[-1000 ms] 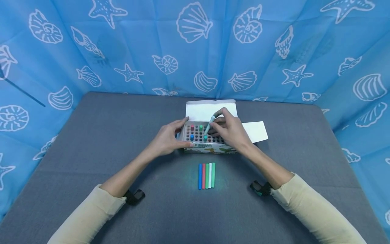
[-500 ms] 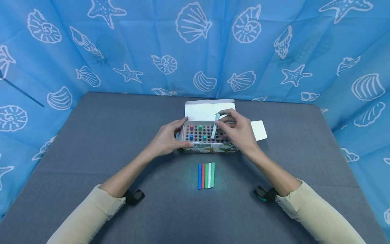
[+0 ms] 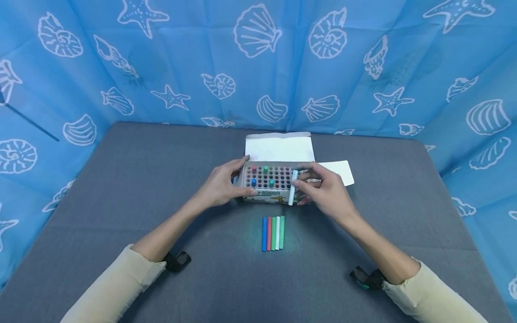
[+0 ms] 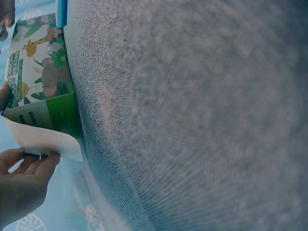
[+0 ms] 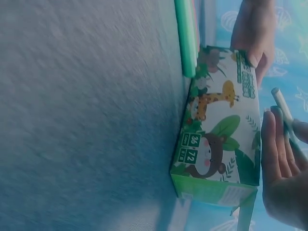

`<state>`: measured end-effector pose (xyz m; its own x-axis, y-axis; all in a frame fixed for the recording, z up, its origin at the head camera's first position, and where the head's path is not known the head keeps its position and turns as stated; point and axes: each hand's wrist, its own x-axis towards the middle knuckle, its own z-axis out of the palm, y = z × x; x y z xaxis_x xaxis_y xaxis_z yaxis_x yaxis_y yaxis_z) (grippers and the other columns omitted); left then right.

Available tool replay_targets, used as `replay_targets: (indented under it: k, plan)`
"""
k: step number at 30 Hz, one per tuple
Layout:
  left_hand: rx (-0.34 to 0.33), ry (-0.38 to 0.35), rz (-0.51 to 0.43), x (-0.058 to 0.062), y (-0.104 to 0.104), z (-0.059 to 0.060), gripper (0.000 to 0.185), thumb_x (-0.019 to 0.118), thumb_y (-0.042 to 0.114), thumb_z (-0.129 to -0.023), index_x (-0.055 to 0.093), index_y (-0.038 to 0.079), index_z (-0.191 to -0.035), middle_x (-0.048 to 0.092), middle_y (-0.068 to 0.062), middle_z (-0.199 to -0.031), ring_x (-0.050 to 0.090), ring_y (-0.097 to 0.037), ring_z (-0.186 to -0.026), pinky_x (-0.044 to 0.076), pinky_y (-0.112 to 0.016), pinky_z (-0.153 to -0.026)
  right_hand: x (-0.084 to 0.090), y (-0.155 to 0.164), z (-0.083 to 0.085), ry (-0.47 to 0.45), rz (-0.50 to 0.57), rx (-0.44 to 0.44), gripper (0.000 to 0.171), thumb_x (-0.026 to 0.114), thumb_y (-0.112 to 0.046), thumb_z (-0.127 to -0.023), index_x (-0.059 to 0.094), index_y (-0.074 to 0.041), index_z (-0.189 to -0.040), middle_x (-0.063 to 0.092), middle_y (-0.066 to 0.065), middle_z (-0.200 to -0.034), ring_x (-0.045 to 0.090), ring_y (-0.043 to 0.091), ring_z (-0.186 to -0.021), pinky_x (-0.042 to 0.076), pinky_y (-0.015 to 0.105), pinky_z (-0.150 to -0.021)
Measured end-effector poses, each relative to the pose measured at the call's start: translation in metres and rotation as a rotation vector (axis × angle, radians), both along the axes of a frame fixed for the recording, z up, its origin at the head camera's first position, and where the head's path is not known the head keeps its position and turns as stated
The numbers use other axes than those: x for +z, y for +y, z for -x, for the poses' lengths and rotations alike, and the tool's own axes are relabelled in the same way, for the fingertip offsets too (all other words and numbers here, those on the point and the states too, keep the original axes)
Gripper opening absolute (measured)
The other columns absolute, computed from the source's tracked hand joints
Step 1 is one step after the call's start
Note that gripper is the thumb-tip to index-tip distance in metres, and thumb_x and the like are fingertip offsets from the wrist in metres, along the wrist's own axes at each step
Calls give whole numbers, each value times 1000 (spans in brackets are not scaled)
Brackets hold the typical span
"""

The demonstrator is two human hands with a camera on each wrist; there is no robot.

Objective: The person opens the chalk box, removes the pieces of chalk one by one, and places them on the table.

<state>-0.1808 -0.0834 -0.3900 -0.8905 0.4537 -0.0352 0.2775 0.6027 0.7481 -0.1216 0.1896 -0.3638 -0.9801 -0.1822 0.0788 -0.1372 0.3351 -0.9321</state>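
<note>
My left hand (image 3: pixel 222 181) grips the left end of a chalk box (image 3: pixel 268 198), thumb along the front edge. The left wrist view shows its fingers (image 4: pixel 41 166) on a pale end flap (image 4: pixel 43 139). Between thumb and fingers, my right hand (image 3: pixel 333 190) pinches a white chalk stick (image 3: pixel 293 188), tilted across the box's front edge towards the right end. In the box's grid of holes stand a red chalk (image 3: pixel 254 169), a blue chalk (image 3: pixel 253 182) and two green chalks (image 3: pixel 265 169).
In front of the box, several chalk sticks lie side by side on the grey table (image 3: pixel 202 278): blue (image 3: pixel 264 234), red (image 3: pixel 269 234), green (image 3: pixel 273 234), white and green. The white lid (image 3: pixel 278 149) is folded back; a side flap (image 3: pixel 341 172) sticks out right. Blue curtain (image 3: pixel 194 45) hangs behind.
My right hand has moved right and towards me with the white chalk, from over the holes to the front edge. The left hand stays on the box.
</note>
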Motion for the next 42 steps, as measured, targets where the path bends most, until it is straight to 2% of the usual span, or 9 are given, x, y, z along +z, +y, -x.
replay_targets:
  k: [8,14,21,27,37,42]
  plan:
    - [0,7,-2,1,-1,-1,98,86,32,-79,30,10,-156,40,-18,-153,54,-31,-127,47,-42,-104,-5,-1,-15,-50,-4,40,36,67,-4,-95,57,0,-129,66,20,-98,70,34,-75,61,40,-59]
    - [-3,7,2,0,0,-1,98,86,32,-79,30,10,-156,40,-17,-153,54,-30,-126,47,-42,-104,-13,1,-25,-78,-36,57,33,68,-5,-93,59,0,-125,68,17,-97,71,27,-71,60,40,-58]
    - [-6,17,1,0,-1,-1,98,86,32,-79,30,9,-156,42,-17,-152,55,-29,-124,48,-42,-102,-27,1,-35,-137,-27,96,34,71,-5,-92,60,1,-123,69,16,-95,72,24,-68,60,39,-58]
    - [-6,20,12,0,-1,-1,98,86,33,-79,30,10,-156,41,-17,-153,54,-29,-125,48,-41,-103,-38,0,-38,-181,-62,112,32,71,-6,-92,61,1,-121,70,14,-92,71,23,-67,60,37,-56]
    - [-10,26,32,2,0,-1,98,85,34,-79,30,10,-156,39,-17,-154,52,-30,-128,45,-41,-106,-48,-1,-37,-256,-82,90,31,73,-5,-90,65,2,-118,73,11,-85,71,23,-64,60,33,-56]
    - [-7,19,24,1,0,-1,98,86,33,-79,29,10,-156,40,-17,-153,53,-29,-127,46,-40,-105,-52,-2,-36,-261,-101,82,30,76,-4,-87,68,2,-115,73,10,-84,71,21,-64,60,30,-57]
